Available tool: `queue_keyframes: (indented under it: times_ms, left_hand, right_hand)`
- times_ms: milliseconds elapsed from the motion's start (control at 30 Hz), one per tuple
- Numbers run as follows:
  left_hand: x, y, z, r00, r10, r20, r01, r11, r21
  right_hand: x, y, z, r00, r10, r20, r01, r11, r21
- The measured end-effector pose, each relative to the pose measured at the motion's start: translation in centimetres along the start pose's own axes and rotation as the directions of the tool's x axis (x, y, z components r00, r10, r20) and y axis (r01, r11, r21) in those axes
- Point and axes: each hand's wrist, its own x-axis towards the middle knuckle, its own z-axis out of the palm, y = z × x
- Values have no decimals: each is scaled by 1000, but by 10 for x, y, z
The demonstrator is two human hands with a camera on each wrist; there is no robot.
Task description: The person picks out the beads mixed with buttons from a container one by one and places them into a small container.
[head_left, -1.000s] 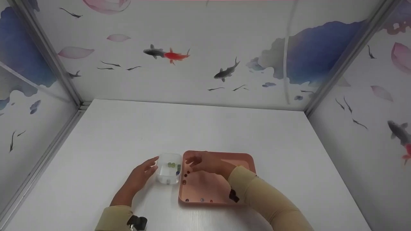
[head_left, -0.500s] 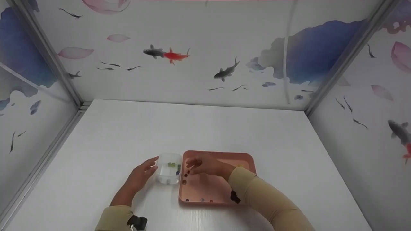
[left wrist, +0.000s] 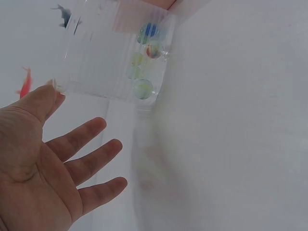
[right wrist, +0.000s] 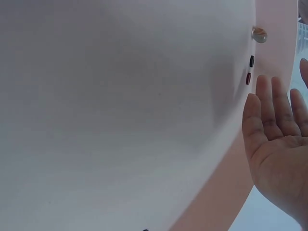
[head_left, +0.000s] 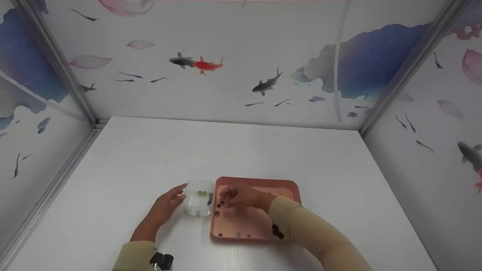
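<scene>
My left hand (head_left: 163, 207) lies beside a clear plastic box (head_left: 196, 210), fingers spread and relaxed, with a fingertip at its left side. Inside the box are several glass marbles (left wrist: 143, 89), green, blue and multicoloured. Over the left part of a salmon-pink tray (head_left: 244, 222), my right hand (head_left: 244, 195) hovers with fingers extended. In the right wrist view nothing shows in its palm (right wrist: 284, 159). Just ahead of those fingertips, a dark bead (right wrist: 251, 61) and a red bead (right wrist: 248, 78) lie along the tray's edge, with a clear marble (right wrist: 259, 34) farther along.
Several small round pieces lie along the tray's front edge, among them a bluish marble (head_left: 238, 234) and a red bead (head_left: 248, 236). Something yellow (head_left: 283, 195) shows behind the right wrist. The white table (head_left: 241, 146) is enclosed by printed panels (head_left: 233, 90).
My right hand has shifted slightly toward the tray's front, closer to the dark beads at its left edge. The left hand and the box stay where they were.
</scene>
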Motion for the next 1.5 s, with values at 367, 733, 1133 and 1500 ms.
queue_keyframes:
  times_ms: [367,733,1133,1500]
  left_hand:
    - [-2,2,0,1000,4,2,-4,1000,20]
    - [-1,1,-1,1000,-2,0,2,1000,13]
    - [-1,2,-1,1000,-7,-8,7,1000,13]
    - [-2,4,-3,1000,-6,-6,6,1000,20]
  right_hand:
    - [3,1,6,997,66,31,-65,997,-36]
    - [6,1,10,995,97,32,-96,995,-11]
    - [11,-1,16,992,121,17,-121,992,-36]
    - [15,-6,24,985,171,-24,-172,983,-67]
